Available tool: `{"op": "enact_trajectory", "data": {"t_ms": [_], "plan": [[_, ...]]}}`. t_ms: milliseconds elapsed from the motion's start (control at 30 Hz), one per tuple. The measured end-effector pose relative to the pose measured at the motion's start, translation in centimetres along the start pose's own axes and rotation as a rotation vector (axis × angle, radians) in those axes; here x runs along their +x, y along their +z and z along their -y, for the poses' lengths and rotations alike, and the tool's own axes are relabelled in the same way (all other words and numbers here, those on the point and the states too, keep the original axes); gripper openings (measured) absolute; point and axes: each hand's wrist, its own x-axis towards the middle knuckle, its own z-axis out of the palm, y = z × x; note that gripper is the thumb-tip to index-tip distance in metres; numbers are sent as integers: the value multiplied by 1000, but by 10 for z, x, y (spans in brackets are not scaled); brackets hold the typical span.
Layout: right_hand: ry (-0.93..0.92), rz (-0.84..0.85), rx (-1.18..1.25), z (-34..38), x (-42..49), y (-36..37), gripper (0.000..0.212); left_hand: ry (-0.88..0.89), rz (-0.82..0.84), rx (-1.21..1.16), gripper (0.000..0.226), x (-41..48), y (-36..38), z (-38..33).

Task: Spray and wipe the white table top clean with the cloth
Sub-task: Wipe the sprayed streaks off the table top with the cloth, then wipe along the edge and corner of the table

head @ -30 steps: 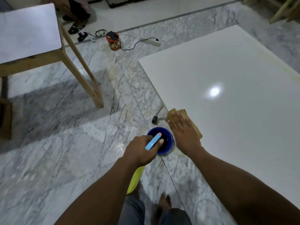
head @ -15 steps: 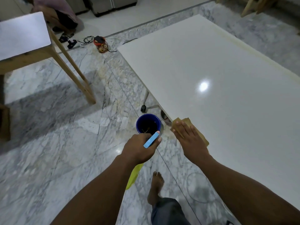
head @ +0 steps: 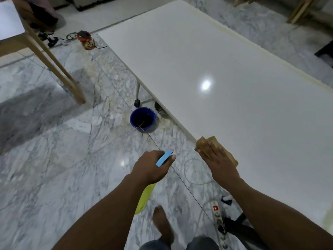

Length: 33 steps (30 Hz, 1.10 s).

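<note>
Desk (head: 216, 51): white glossy top running away from the person, with a bright spot of lamp light near its middle.
Cloth (head: 202, 143): brown, folded, lying on the desk right at its left long edge, toward the near end.
Right hand (head: 219, 159): laid flat on the cloth, fingers straight and close together and pointing up along the edge, covering most of the cloth.
Left hand (head: 149, 166): held out over the floor, just left of the desk's left edge, fingers curled round the spray bottle (head: 163, 158). The thumb lies beside its blue top.
Spray bottle body: yellow-green, hanging below the left wrist. The blue head with a pink tip points toward the desk.
Bucket (head: 133, 118): dark blue, on the marble floor beside the left edge, next to a caster (head: 137, 102) of the desk leg. A few thin sticks lie inside.
Power strip (head: 217, 216): on the floor under the near end, its red switch lit.
Foot (head: 162, 224): bare, on the floor between the two arms.
Wooden table (head: 59, 73): pale legs, standing well off to the far left.
Red jar (head: 86, 41): on the floor near the desk's far left corner, beside cables.
</note>
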Motion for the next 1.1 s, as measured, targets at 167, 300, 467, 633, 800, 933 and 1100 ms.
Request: {"op": "enact_trajectory", "data": {"t_ms": [167, 300, 467, 633, 800, 933, 1100], "plan": [[16, 26, 9, -14, -84, 4, 93, 36, 16, 22, 57, -28, 51, -37], [14, 57, 25, -34, -172, 3, 98, 96, 29, 44, 56, -66, 116, -81], [5, 139, 37, -56, -296, -4, 71, 163, 73, 69, 53, -126, 211, -126], [13, 192, 126, -77, -399, -13, 63, 207, 100, 61, 51, -165, 268, -168], [332, -52, 704, -95, -467, -44, 47, 313, 107, 141, 52, -183, 284, -211], [1238, -273, 1709, -123, -475, -100, 28, 402, 112, 170, 58, -176, 276, -247], [1422, -650, 2373, -151, -447, -136, 48, 482, 178, 232, 61, -147, 269, -285]]}}
